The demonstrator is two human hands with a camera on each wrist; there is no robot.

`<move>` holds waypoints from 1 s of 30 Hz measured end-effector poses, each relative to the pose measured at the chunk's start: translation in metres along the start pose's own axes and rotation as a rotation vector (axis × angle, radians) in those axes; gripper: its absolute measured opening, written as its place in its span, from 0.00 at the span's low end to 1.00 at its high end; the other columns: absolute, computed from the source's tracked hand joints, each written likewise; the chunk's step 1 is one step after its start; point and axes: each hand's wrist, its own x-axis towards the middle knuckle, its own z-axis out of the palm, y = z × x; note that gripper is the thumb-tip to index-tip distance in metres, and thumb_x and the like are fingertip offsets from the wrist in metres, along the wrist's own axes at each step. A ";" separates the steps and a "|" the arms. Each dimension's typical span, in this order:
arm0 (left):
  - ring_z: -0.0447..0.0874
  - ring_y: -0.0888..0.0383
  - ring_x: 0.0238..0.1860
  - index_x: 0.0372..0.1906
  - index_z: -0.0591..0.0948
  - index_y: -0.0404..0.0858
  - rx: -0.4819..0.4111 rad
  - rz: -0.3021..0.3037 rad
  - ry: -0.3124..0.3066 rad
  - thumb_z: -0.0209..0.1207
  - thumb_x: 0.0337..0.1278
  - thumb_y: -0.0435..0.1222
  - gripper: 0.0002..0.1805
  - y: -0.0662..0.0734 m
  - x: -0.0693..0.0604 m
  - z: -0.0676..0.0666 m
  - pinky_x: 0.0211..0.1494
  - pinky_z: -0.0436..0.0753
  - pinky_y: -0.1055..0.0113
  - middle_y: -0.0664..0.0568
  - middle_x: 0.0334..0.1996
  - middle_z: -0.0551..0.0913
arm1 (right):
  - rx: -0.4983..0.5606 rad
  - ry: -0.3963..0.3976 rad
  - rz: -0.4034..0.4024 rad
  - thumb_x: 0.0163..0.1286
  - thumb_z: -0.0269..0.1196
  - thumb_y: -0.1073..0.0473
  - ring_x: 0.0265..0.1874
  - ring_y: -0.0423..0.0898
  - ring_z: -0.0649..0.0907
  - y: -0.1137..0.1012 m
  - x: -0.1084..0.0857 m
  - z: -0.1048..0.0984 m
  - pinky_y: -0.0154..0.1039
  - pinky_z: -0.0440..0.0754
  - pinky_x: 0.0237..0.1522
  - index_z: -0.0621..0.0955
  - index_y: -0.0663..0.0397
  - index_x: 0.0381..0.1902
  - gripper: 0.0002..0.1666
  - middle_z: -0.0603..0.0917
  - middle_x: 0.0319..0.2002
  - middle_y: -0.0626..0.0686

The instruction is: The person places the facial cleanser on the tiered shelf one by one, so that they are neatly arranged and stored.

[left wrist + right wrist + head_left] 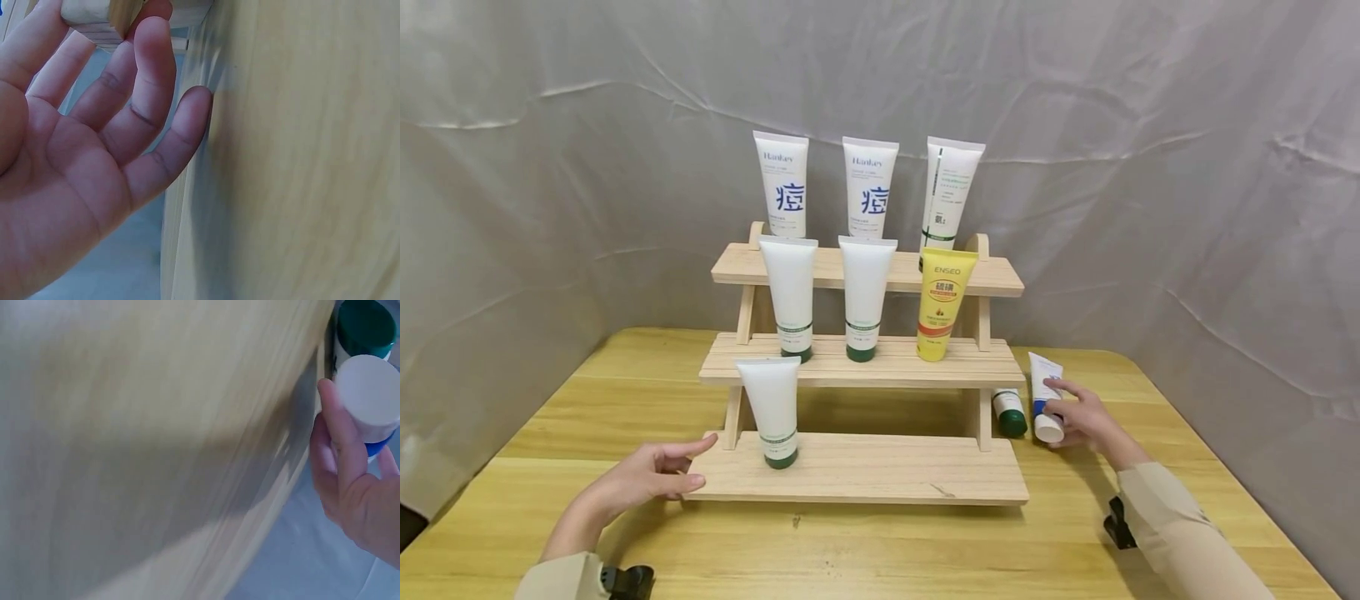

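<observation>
My left hand (640, 475) holds the left end of the bottom board of a stepped wooden display stand (880, 479). In the left wrist view, the board's end (94, 19) sits between the thumb and fingers, and the little finger is free. To the right of the stand, my right hand (1086, 417) grips a white squeeze tube (1047, 387) with a blue band and white cap. The right wrist view shows fingers beside its cap (369, 390). A white tube with a green cap (1011, 417) lies just left of it, partly hidden by the stand.
Three white tubes (867, 187) stand on the top step. On the middle step are two white green-capped tubes (861, 292) and a yellow tube (943, 304). One white green-capped tube (773, 412) stands at the bottom left. Grey cloth (1075, 167) hangs behind the wooden table (820, 550).
</observation>
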 end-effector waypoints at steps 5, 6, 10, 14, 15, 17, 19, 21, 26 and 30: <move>0.74 0.63 0.25 0.62 0.61 0.30 0.000 0.000 -0.002 0.54 0.57 0.31 0.28 0.000 0.000 0.000 0.28 0.73 0.68 0.49 0.26 0.78 | 0.112 -0.005 -0.013 0.57 0.54 0.67 0.29 0.53 0.78 0.003 0.002 -0.004 0.53 0.77 0.32 0.49 0.54 0.69 0.44 0.52 0.54 0.78; 0.74 0.62 0.25 0.63 0.62 0.32 -0.002 0.003 -0.005 0.54 0.57 0.31 0.28 -0.001 0.000 -0.001 0.28 0.73 0.68 0.50 0.26 0.78 | 0.126 -0.008 -0.026 0.57 0.54 0.68 0.30 0.54 0.77 0.004 0.001 -0.004 0.54 0.77 0.32 0.48 0.53 0.69 0.45 0.50 0.55 0.79; 0.74 0.63 0.25 0.63 0.62 0.34 -0.007 0.003 -0.007 0.54 0.58 0.31 0.28 -0.001 0.000 -0.001 0.28 0.73 0.68 0.50 0.26 0.78 | 0.142 -0.024 -0.087 0.59 0.52 0.70 0.37 0.58 0.74 0.002 -0.006 0.000 0.57 0.76 0.33 0.44 0.53 0.69 0.44 0.49 0.56 0.79; 0.74 0.63 0.25 0.63 0.64 0.40 -0.008 0.000 -0.004 0.54 0.58 0.31 0.27 -0.001 0.000 -0.001 0.28 0.73 0.68 0.50 0.26 0.78 | 0.150 -0.020 -0.132 0.61 0.51 0.73 0.41 0.60 0.70 -0.001 -0.012 0.001 0.59 0.75 0.33 0.44 0.48 0.68 0.44 0.51 0.53 0.76; 0.74 0.62 0.25 0.63 0.65 0.43 -0.010 -0.003 -0.004 0.54 0.58 0.31 0.27 -0.001 0.000 -0.001 0.28 0.73 0.68 0.50 0.26 0.78 | 0.155 -0.018 -0.145 0.60 0.51 0.73 0.41 0.60 0.69 -0.001 -0.013 0.002 0.59 0.75 0.33 0.44 0.46 0.68 0.44 0.51 0.52 0.75; 0.74 0.62 0.25 0.63 0.64 0.41 -0.010 -0.006 0.000 0.54 0.57 0.31 0.27 -0.001 0.001 -0.001 0.28 0.73 0.68 0.49 0.26 0.78 | 0.176 -0.013 -0.174 0.59 0.51 0.75 0.41 0.58 0.69 -0.003 -0.016 0.002 0.60 0.75 0.32 0.44 0.43 0.67 0.46 0.51 0.51 0.72; 0.74 0.62 0.25 0.63 0.64 0.39 -0.008 -0.017 0.006 0.55 0.57 0.31 0.28 -0.001 0.001 -0.001 0.29 0.73 0.68 0.48 0.27 0.78 | 0.201 -0.021 -0.205 0.58 0.51 0.76 0.40 0.56 0.69 -0.005 -0.019 0.003 0.61 0.74 0.32 0.44 0.39 0.67 0.48 0.51 0.51 0.70; 0.74 0.62 0.26 0.63 0.62 0.34 -0.006 -0.020 0.011 0.55 0.57 0.31 0.28 -0.002 0.001 -0.001 0.29 0.73 0.68 0.48 0.28 0.78 | 0.217 -0.027 -0.231 0.56 0.50 0.78 0.39 0.54 0.69 -0.006 -0.020 0.002 0.61 0.74 0.31 0.44 0.38 0.68 0.50 0.50 0.51 0.69; 0.74 0.62 0.25 0.63 0.65 0.45 -0.006 -0.011 0.006 0.54 0.58 0.31 0.27 -0.003 0.000 -0.001 0.28 0.73 0.68 0.48 0.27 0.78 | 0.154 -0.010 -0.266 0.56 0.52 0.78 0.37 0.48 0.72 -0.006 -0.025 0.002 0.52 0.78 0.29 0.43 0.43 0.69 0.51 0.53 0.51 0.70; 0.74 0.62 0.26 0.60 0.68 0.55 -0.005 -0.023 0.009 0.54 0.58 0.32 0.26 -0.003 0.000 -0.001 0.29 0.73 0.68 0.47 0.28 0.77 | 0.106 0.038 -0.323 0.57 0.57 0.77 0.34 0.41 0.75 -0.007 -0.034 0.005 0.44 0.79 0.26 0.44 0.47 0.67 0.49 0.58 0.50 0.68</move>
